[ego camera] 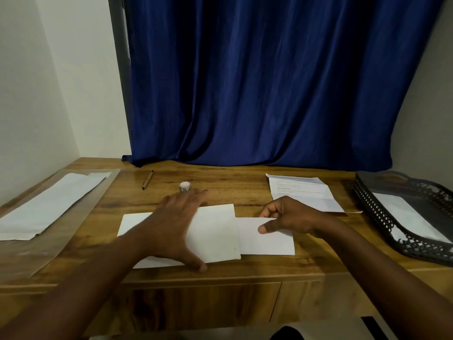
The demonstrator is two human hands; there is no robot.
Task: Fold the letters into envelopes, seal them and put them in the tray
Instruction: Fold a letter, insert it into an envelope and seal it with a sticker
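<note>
On the tabletop (pixel 245 177) before you, the letter (pixel 267 239) lies left-right, pinched in your right hand (pixel 289 217), pointing into the envelope (pixel 215 231) under your flat left hand (pixel 176 224).

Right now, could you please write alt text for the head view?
A left hand presses an envelope flat on a wooden desk while the right hand pinches a folded letter at its open end. A black tray sits to the right.

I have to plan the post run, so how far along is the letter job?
Done: one envelope lies in the tray. In hand: the left hand presses a folded letter flat while the right hand pinches its end. Left: printed letter and blank envelopes.
</note>
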